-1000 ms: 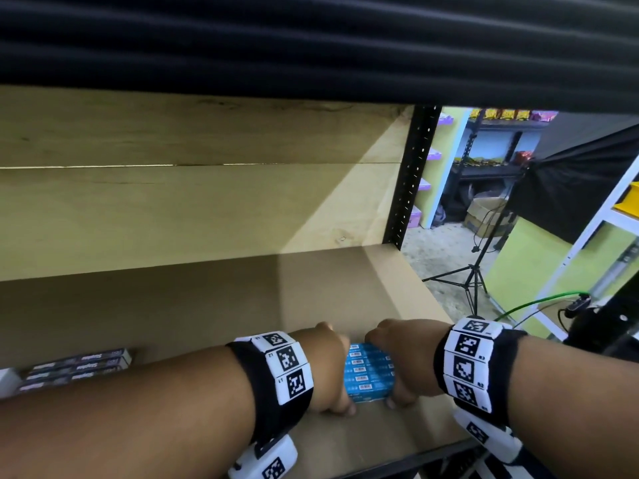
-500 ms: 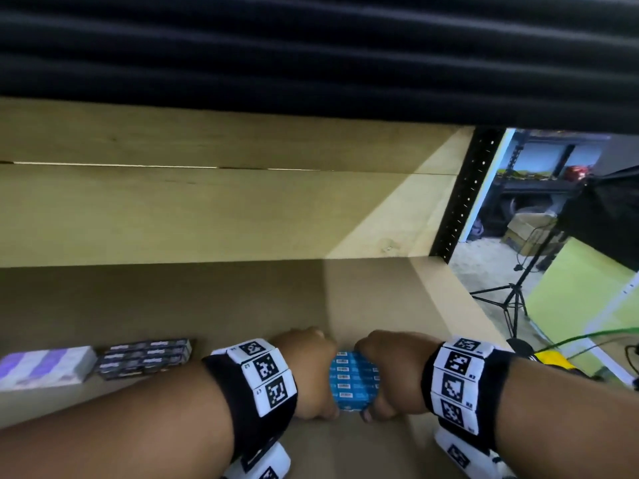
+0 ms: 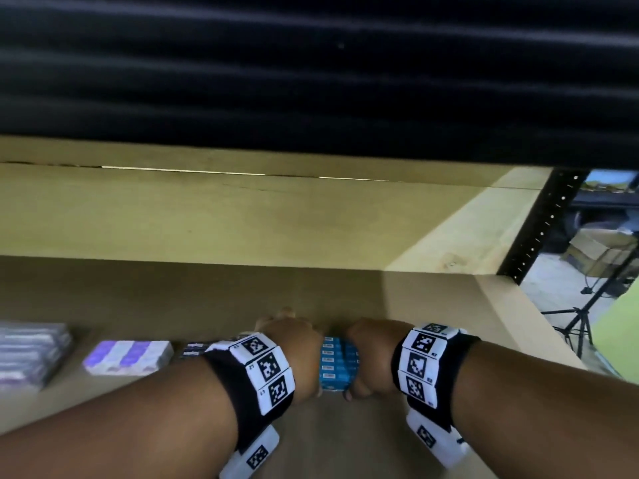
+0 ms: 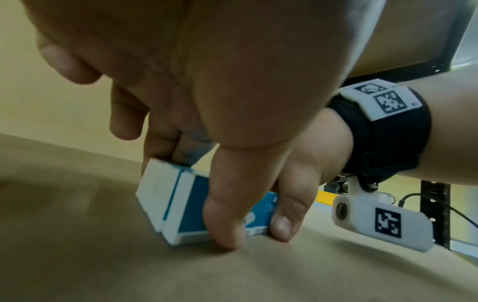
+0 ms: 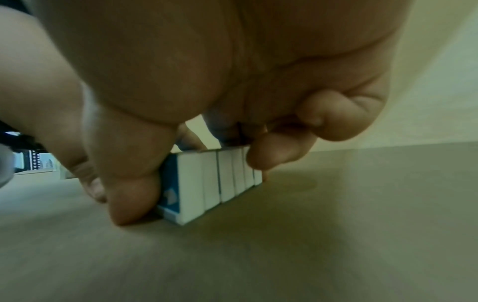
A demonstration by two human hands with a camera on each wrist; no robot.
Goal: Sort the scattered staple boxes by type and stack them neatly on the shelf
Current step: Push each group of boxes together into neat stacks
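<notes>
A row of several blue staple boxes (image 3: 337, 366) stands on edge on the wooden shelf board (image 3: 207, 299), pressed together between both hands. My left hand (image 3: 294, 347) grips the row's left side, thumb at the near end (image 4: 225, 224) and fingers at the far end. My right hand (image 3: 366, 354) grips the right side the same way, thumb low at the near end (image 5: 129, 200). In the right wrist view the blue staple boxes (image 5: 220, 179) show white ends. Purple-white boxes (image 3: 129, 356) and a dark box (image 3: 195, 349) lie to the left.
A blurred purple stack (image 3: 31, 354) sits at the far left of the shelf. The wooden back panel (image 3: 242, 219) closes the rear; a black perforated upright (image 3: 539, 233) marks the right end. A tripod (image 3: 581, 316) stands on the floor beyond. A dark shelf underside hangs overhead.
Both hands have slid the blue row leftward along the shelf, closer to the dark and purple boxes. The grip on the row is unchanged.
</notes>
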